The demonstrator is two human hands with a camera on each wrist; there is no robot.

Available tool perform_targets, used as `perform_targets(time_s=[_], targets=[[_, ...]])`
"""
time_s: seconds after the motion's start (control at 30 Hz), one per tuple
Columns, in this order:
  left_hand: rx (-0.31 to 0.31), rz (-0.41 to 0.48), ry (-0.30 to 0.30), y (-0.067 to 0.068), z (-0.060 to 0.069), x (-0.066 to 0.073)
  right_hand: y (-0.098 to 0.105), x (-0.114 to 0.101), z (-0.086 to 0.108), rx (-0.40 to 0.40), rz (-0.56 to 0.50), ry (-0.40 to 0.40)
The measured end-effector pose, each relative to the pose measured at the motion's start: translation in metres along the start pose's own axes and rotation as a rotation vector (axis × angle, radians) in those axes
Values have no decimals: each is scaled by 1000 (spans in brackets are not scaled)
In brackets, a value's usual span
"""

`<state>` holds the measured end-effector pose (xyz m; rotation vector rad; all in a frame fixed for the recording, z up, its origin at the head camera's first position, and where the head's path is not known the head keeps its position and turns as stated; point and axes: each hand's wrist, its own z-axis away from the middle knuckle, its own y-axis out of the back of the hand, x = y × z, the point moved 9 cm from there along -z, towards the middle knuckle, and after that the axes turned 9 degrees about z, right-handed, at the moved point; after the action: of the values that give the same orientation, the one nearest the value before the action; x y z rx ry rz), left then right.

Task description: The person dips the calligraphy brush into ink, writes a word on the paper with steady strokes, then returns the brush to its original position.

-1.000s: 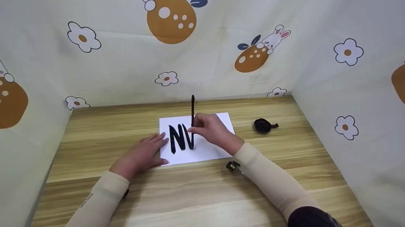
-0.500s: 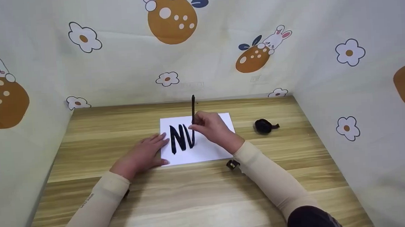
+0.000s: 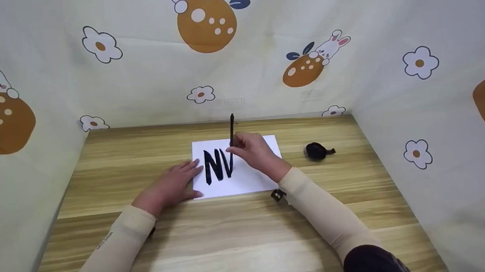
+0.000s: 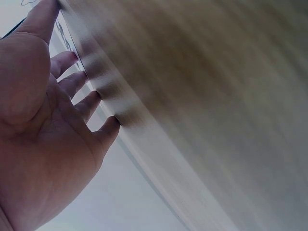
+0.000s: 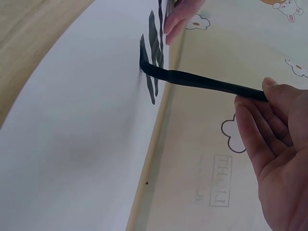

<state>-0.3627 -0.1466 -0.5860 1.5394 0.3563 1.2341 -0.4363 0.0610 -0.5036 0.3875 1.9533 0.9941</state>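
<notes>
One black brush (image 5: 207,82) is pinched in the right hand (image 3: 255,153), tip on one white sheet (image 3: 252,183) below that grip, the left hand (image 3: 170,186) spread at its edge to the left, one black dish (image 3: 315,151) to the right

the right hand (image 3: 257,153) and its brush (image 3: 232,130) are slightly nearer the far edge of the paper (image 3: 250,184) than a second ago, past the bottom of the v-shaped mark (image 3: 226,165).

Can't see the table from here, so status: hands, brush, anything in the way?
Right hand pinches brush, bent tip on paper. Left hand rests on paper's left edge. Black dish stands apart, right of paper; no obstruction seen.
</notes>
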Motion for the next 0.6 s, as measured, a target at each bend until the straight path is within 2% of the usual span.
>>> perform_targets(time_s=[0.3, 0.6], targets=[[6, -5, 3, 0, 0, -1, -1, 8, -6, -4, 2, -27], [10, -10, -1, 0, -1, -1, -2, 19, -14, 26, -15, -77]])
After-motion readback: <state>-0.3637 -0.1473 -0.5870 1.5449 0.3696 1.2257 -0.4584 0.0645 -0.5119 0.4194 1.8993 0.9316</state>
